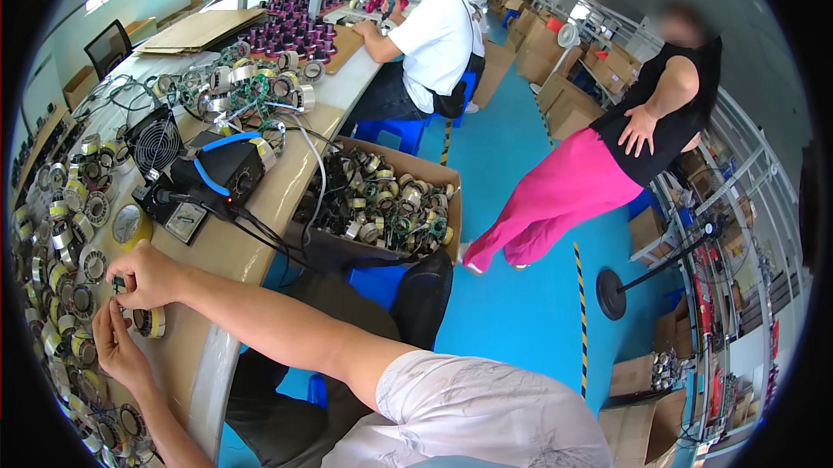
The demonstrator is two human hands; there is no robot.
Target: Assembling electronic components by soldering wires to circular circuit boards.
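Over the left side of the workbench, my right hand (146, 277) pinches a small green circuit board (119, 284) between thumb and fingers. Just below it, my left hand (120, 351) is closed at the fingertips around the board's lower end. A ring-shaped coil (151, 322) with a yellow-taped rim lies on the bench beside my hands. Many similar wound coils (65, 247) are heaped along the bench to the left. Next to my right hand stands a roll of yellow tape (132, 226). My fingers hide most of the board.
A black soldering station (217, 169) with a blue handle and a small fan (154, 143) stand ahead, cables trailing over the bench edge. A carton (455, 208) of wired coils is beside the bench. One person (434, 34) sits farther along; another (642, 112) stands in the aisle.
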